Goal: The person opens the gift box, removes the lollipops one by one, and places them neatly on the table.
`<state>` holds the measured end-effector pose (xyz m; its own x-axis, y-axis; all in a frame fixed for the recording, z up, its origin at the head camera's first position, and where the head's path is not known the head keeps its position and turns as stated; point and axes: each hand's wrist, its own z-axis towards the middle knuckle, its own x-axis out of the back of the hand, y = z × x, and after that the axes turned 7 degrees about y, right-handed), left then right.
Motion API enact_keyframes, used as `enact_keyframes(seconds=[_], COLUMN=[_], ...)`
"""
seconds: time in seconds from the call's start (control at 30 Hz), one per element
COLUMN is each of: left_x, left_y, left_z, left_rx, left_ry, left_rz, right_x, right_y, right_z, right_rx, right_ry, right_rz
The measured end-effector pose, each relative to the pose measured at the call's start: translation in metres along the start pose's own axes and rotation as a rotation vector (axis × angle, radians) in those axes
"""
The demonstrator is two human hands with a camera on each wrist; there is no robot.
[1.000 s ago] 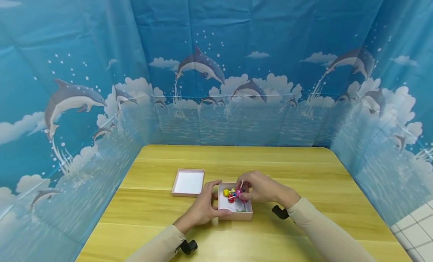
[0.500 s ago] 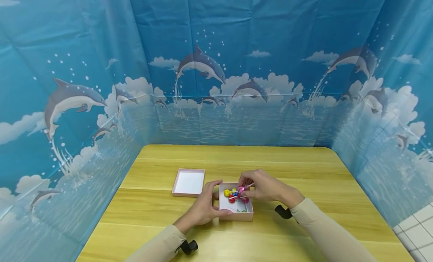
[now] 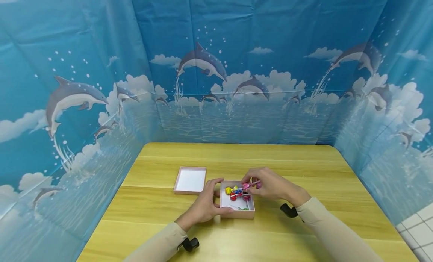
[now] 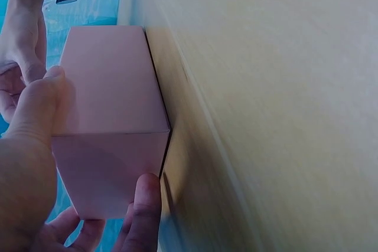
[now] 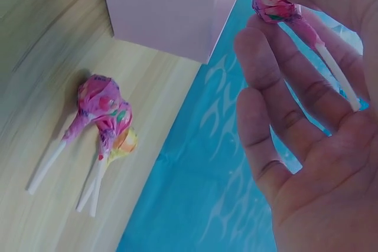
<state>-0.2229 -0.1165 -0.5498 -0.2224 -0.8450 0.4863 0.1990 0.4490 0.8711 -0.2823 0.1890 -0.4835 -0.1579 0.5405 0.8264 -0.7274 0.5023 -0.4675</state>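
A pink box (image 3: 238, 214) stands uncovered on the table. My left hand (image 3: 202, 206) holds it by its left side, thumb at the front rim and fingers round the far corner; the left wrist view shows them against the box walls (image 4: 109, 172). Inside lie several wrapped lollipops, among them a yellow lollipop (image 3: 228, 190) and a red lollipop (image 3: 233, 197). Over the box's right rim, my right hand (image 3: 272, 186) pinches a pink lollipop (image 5: 273, 4) by its wrapped head between thumb and fingers. Its white stick slants toward the palm.
Right of the box, partly behind my right hand, two pink lollipops (image 5: 99, 94) and a yellow-orange lollipop (image 5: 125, 143) lie on the wooden table (image 3: 291, 235). A shallow pink lid (image 3: 191, 180) with a white inside lies left of the box. A dolphin-print curtain (image 3: 250, 115) surrounds the table.
The right hand has shifted slightly right with the pink lollipop, whose stick swung from upright to pointing right. The left hand keeps its hold on the box.
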Motion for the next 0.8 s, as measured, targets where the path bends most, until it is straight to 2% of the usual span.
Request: enact_keyframes(seconds=[0.53, 0.8], left_x=[0.001, 0.000], left_y=[0.001, 0.000], left_z=[-0.002, 0.000], left_rx=[-0.004, 0.012], left_ry=[0.011, 0.007], left_rz=[-0.039, -0.025], right_x=[0.006, 0.008], right_y=[0.010, 0.013], right_z=[-0.004, -0.011], right_rx=[-0.043, -0.047], right_ry=[0.024, 0.045], right_rz=[0.001, 0.003])
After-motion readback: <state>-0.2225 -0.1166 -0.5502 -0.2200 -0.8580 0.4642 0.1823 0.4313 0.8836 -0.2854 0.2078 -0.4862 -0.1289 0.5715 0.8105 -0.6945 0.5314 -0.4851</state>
